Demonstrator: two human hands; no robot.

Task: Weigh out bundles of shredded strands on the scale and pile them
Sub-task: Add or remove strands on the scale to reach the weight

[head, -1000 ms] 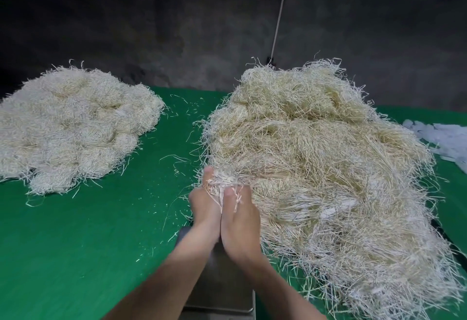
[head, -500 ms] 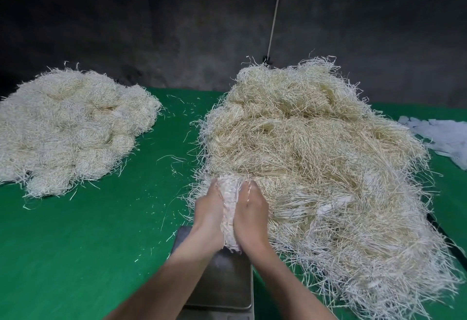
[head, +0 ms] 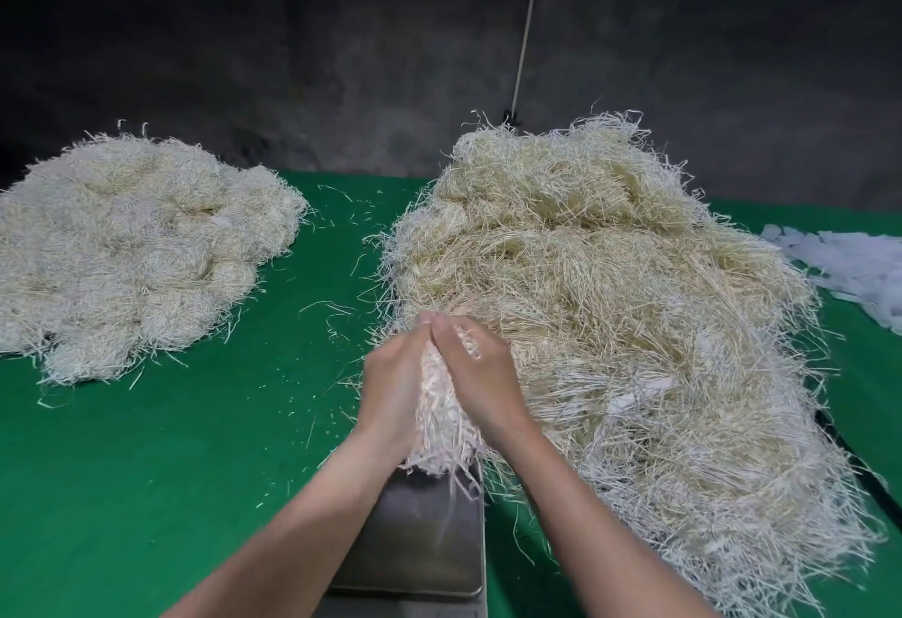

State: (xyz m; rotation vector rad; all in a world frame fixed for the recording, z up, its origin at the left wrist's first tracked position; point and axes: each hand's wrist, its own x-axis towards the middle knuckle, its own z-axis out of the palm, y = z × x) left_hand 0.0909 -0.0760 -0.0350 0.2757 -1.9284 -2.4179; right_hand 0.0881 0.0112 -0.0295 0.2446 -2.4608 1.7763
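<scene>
Low centre of frame, we have both hands, left (head: 390, 388) and right (head: 481, 373), pressed together around a bundle (head: 439, 427) pulled from the heap (head: 610, 305), just above the scale (head: 420, 534). Gathering step. Next: set it on the pan, read weight, then pile (head: 132, 246) upper left.

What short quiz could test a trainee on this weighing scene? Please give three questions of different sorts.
1. True or false: the scale pan is fully covered by strands.
2. Which holds the bundle? A) left hand only B) right hand only C) both
3. Fill in: the table cover is ___.

Key: 1 false, most of the pan is bare; 2 C; 3 green.
</scene>
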